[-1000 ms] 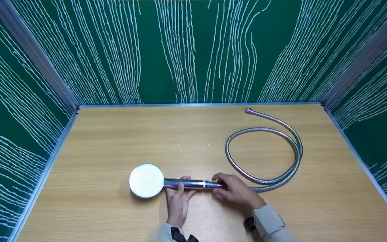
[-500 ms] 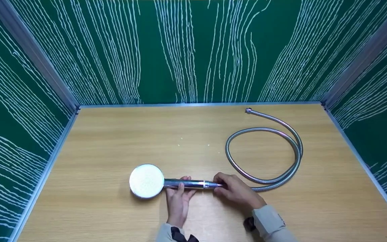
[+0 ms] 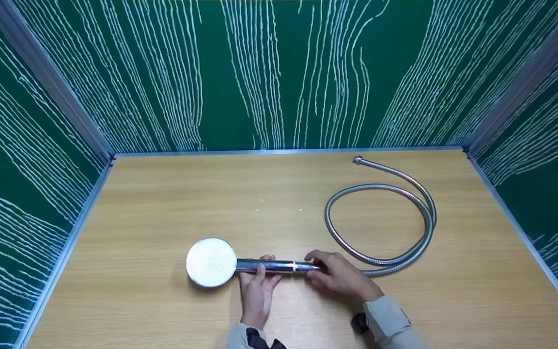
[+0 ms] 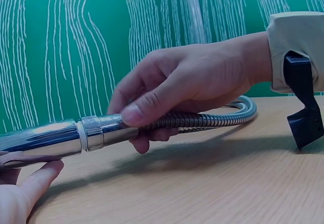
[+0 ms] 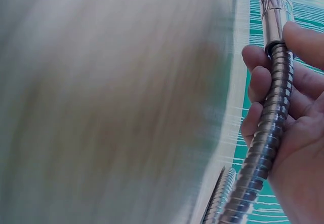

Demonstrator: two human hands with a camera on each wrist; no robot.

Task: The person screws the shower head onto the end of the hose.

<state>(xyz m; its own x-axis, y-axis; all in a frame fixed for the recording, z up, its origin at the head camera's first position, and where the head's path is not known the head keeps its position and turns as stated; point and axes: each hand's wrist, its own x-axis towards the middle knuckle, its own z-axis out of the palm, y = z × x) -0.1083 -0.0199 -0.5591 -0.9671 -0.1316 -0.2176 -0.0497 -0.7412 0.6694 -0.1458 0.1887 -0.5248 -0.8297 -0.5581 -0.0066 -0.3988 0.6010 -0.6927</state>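
Observation:
A chrome hand shower with a round white face (image 3: 211,262) lies across the front of the table, its handle pointing right. My left hand (image 3: 257,295) holds the handle (image 3: 271,266), thumb on top and fingers behind. At the handle's end sits the metal hose's tapered connector (image 4: 114,127); a thin white ring (image 4: 81,136) shows at the joint. My right hand (image 3: 339,276) pinches this connector between thumb and fingers. In the right wrist view the ribbed hose (image 5: 268,127) runs back along the palm.
The rest of the hose (image 3: 380,186) lies looped on the wooden table (image 3: 162,194), with its free end nut (image 3: 358,159) near the back edge. Green walls (image 3: 298,72) with white wavy lines enclose the table's back and sides. A few tiny white specks dot the tabletop.
The right hand's fingers have shifted slightly on the connector, first a little right, then back left. The left hand and the hand shower stay nearly still.

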